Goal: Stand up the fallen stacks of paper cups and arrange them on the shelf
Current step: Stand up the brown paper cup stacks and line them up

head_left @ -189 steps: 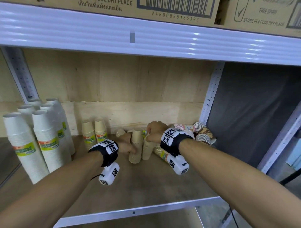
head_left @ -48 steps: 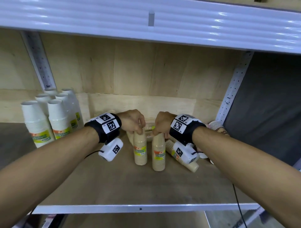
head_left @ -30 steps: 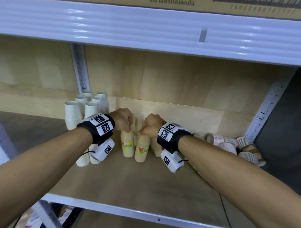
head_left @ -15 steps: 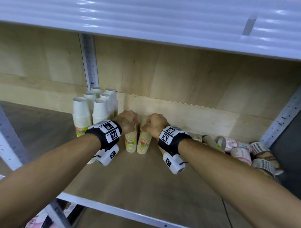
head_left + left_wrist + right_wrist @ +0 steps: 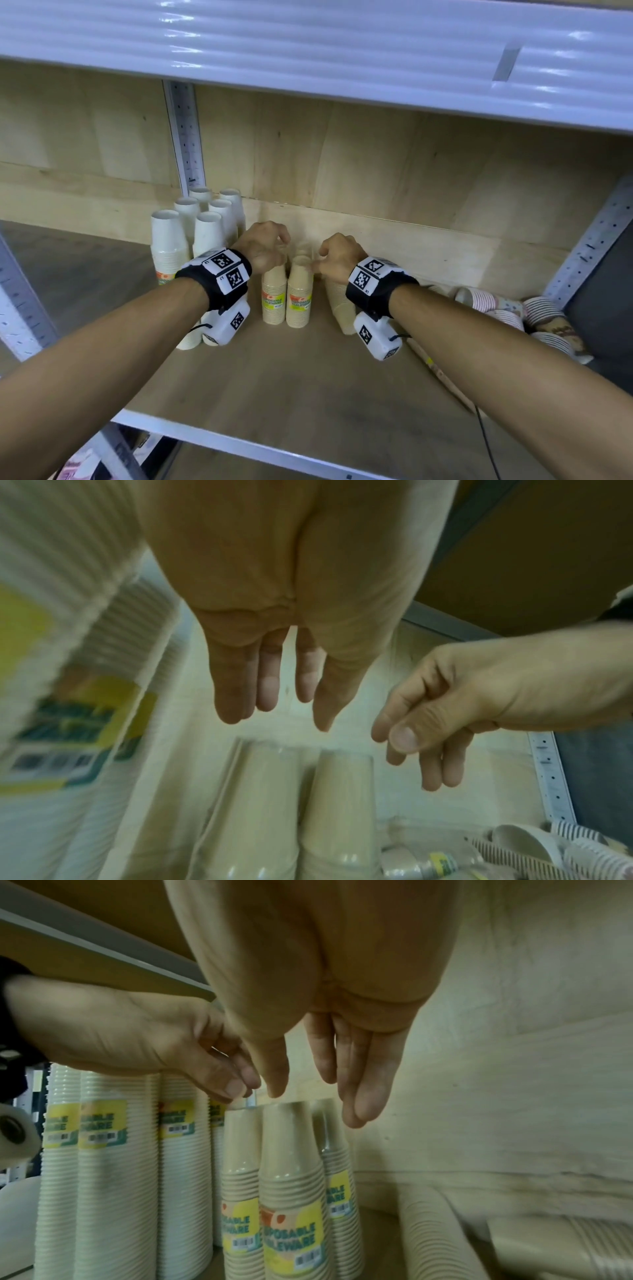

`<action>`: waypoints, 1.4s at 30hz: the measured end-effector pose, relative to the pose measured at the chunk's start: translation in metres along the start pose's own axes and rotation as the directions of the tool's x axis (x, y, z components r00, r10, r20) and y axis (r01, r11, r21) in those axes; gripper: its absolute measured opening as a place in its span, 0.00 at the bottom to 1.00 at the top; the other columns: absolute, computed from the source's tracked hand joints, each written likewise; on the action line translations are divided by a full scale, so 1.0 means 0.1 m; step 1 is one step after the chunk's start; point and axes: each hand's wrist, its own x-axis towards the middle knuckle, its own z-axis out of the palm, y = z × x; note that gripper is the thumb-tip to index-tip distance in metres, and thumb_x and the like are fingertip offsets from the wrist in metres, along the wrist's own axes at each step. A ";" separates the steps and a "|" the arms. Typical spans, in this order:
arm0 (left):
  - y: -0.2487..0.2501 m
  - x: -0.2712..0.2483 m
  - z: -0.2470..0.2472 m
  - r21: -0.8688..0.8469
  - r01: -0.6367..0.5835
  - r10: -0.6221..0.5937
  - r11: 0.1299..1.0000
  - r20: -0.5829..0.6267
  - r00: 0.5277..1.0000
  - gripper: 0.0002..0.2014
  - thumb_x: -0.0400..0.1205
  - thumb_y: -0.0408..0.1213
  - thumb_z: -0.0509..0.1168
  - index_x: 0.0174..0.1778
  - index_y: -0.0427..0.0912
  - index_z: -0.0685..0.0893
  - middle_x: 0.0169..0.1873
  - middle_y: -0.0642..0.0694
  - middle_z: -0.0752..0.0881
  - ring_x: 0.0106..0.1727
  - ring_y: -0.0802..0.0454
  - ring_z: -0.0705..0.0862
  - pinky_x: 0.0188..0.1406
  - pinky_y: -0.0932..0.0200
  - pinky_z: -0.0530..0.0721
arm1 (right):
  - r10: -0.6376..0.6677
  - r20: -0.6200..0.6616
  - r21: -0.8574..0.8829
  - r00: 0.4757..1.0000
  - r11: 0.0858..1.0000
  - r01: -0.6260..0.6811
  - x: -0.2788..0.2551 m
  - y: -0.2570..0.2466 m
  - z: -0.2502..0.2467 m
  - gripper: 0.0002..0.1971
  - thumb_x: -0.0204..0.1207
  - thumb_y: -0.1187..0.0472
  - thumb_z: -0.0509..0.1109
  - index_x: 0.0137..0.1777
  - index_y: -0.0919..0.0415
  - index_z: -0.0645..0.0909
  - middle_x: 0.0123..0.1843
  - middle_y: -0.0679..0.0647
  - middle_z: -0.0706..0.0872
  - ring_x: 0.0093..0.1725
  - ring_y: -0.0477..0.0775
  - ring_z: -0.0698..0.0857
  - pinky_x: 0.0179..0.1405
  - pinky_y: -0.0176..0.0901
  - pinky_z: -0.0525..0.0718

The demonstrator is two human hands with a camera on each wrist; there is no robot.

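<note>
Two upright tan cup stacks point(image 5: 274, 298) point(image 5: 300, 297) with yellow labels stand side by side on the wooden shelf point(image 5: 308, 383), just right of the white stacks. A third tan stack point(image 5: 337, 1183) stands behind them. My left hand point(image 5: 270, 244) hovers over the left stack, its fingers point(image 5: 267, 693) straight and holding nothing. My right hand point(image 5: 327, 257) hangs just above the right stack with its fingers point(image 5: 363, 1096) straight and empty. A fallen tan stack point(image 5: 340, 308) lies under my right wrist. Fallen patterned stacks point(image 5: 486, 299) lie at the far right.
Several tall white cup stacks point(image 5: 171, 246) stand upright at the left against a metal upright point(image 5: 185, 137). More patterned cups point(image 5: 548, 311) are piled in the right corner by another upright point(image 5: 589, 240). The upper shelf's white edge point(image 5: 308, 54) runs low overhead.
Both hands carried the two tan stacks left and back until they stood beside the white stacks. Both hands have now let go and lifted slightly off the tops.
</note>
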 end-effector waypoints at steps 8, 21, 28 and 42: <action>0.39 -0.01 -0.07 -0.075 -0.097 0.095 0.992 -0.036 0.995 0.18 0.78 0.38 0.72 0.64 0.47 0.83 0.59 0.44 0.83 0.59 0.47 0.82 0.56 0.57 0.80 | 0.079 -0.057 -0.044 0.995 0.996 -0.081 -0.24 0.35 -0.36 0.19 0.71 0.53 0.77 0.58 0.64 0.86 0.59 0.60 0.86 0.57 0.61 0.85 0.57 0.49 0.85; 0.89 0.00 0.51 -0.035 -0.261 0.263 0.965 0.154 0.952 0.21 0.76 0.39 0.75 0.66 0.50 0.82 0.61 0.48 0.82 0.63 0.50 0.80 0.57 0.60 0.77 | 0.207 -0.041 -0.116 0.977 0.971 -0.211 -0.70 1.01 -0.63 0.21 0.73 0.50 0.74 0.64 0.58 0.81 0.63 0.55 0.81 0.59 0.58 0.83 0.56 0.46 0.82; 0.89 -0.01 0.92 0.051 -0.322 0.295 0.945 0.291 0.910 0.25 0.78 0.35 0.74 0.71 0.49 0.79 0.65 0.48 0.80 0.64 0.48 0.79 0.57 0.59 0.76 | 0.321 0.020 -0.202 0.947 0.929 -0.311 -0.90 1.41 -0.55 0.22 0.69 0.48 0.76 0.58 0.63 0.84 0.53 0.55 0.83 0.48 0.55 0.83 0.43 0.42 0.80; 0.78 0.08 1.52 0.199 -0.408 0.314 0.891 0.380 0.870 0.23 0.80 0.31 0.67 0.73 0.45 0.79 0.73 0.41 0.74 0.72 0.42 0.75 0.69 0.52 0.74 | 0.448 0.111 -0.311 0.887 0.864 -0.397 -1.41 2.00 -0.24 0.27 0.73 0.43 0.72 0.65 0.61 0.79 0.62 0.56 0.82 0.54 0.56 0.81 0.45 0.43 0.75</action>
